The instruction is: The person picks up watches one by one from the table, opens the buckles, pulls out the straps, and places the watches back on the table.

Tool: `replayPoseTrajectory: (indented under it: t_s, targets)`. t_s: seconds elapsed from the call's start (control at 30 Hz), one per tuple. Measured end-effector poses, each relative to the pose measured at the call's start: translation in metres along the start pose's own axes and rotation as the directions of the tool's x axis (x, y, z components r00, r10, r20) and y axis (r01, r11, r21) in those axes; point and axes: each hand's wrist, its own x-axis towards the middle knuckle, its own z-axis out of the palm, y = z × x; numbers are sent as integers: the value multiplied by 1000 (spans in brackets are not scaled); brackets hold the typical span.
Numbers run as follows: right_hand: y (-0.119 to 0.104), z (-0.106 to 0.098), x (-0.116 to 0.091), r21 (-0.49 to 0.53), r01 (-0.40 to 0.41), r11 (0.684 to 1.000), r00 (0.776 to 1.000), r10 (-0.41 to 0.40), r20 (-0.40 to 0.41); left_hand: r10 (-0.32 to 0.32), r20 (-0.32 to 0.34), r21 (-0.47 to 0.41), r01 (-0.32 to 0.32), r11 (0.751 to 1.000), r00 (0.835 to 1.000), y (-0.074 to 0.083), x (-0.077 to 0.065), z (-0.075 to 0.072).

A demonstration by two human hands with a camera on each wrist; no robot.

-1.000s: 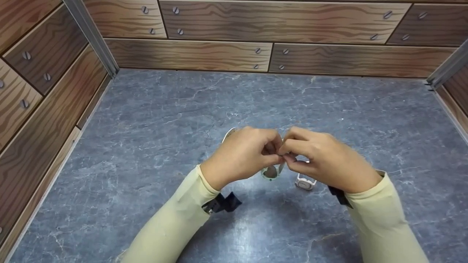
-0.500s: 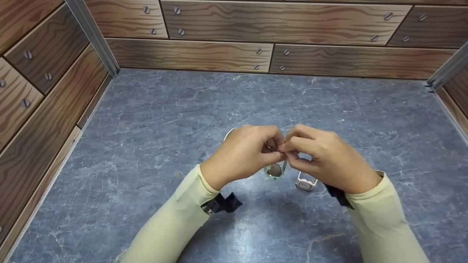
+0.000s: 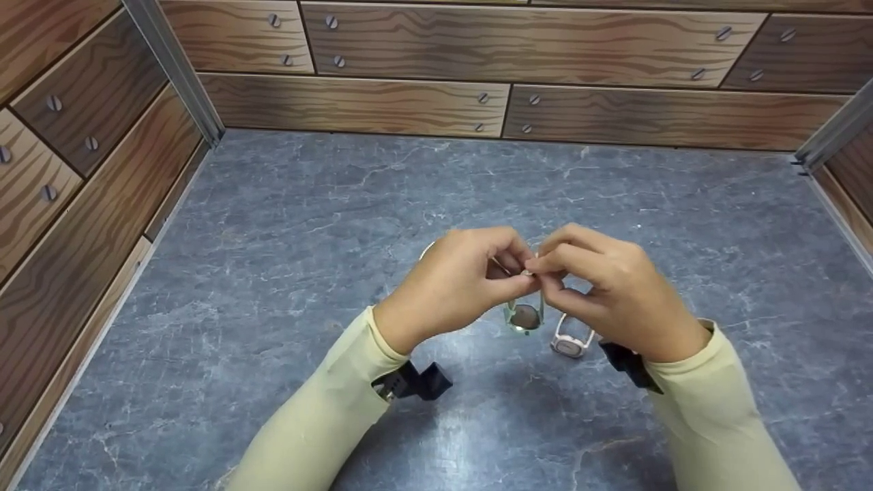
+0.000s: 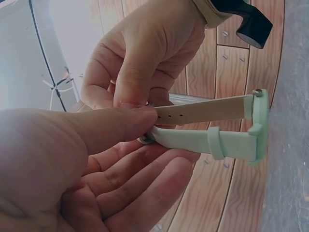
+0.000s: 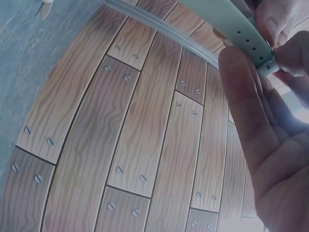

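Observation:
A mint-green wristwatch point(image 3: 525, 318) hangs face-down from both hands above the grey table point(image 3: 327, 204), its case lowest. My left hand point(image 3: 457, 279) pinches the strap ends between thumb and fingers. From the other side, the thumb and fingers of my right hand point(image 3: 607, 286) grip the same ends, by the buckle. In the left wrist view the strap point(image 4: 203, 112) shows a beige lining, with a small keeper loop point(image 4: 216, 143) on the other half. Several holes line the strap end point(image 5: 246, 41) in the right wrist view. Fingertips partly hide the buckle.
A white watch point(image 3: 569, 344) stands on the table just below the right hand. Behind the left hand a thin pale curved edge point(image 3: 427, 249) shows, mostly hidden. Wood-patterned panels point(image 3: 409, 102) wall the table at the back and sides.
Both hands have shifted slightly up and right, carrying the green watch along. The right hand's fingers have lifted a little. The white watch stays where it was.

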Motion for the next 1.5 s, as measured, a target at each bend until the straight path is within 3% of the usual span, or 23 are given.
replayPoseTrajectory:
  t_s: [0.23, 0.47, 0.7, 0.93, 1.2, 1.37, 1.5]
  targets:
    - [-1, 0, 0, 46, -30, 999, 999, 30, -13, 9, -4, -71, -9, 997, 1000, 0, -1, 0]
    - [-2, -5, 2, 28, -127, 991, 990, 126, 58, 10, -14, -26, -10, 1000, 1000, 0, -1, -1]
    - [-1, -6, 3, -50, -54, 997, 995, 58, 83, 25, -8, 31, -25, 999, 1000, -1, 1, -1]
    - [-1, -2, 2, -101, 29, 994, 994, -18, 110, 0, 7, 107, -1, 994, 1000, -1, 0, -2]
    - [-1, -3, 1, -109, 8, 994, 989, 8, 149, -2, 22, 105, 0, 994, 1000, -2, -1, -1]
    - [0, -2, 1, -118, 20, 993, 995, -8, 104, -30, 50, 146, 22, 989, 998, -1, -1, -2]
    - [0, -3, 0, -104, -17, 994, 996, 26, 87, -46, 60, 195, 34, 980, 997, -2, -1, -2]
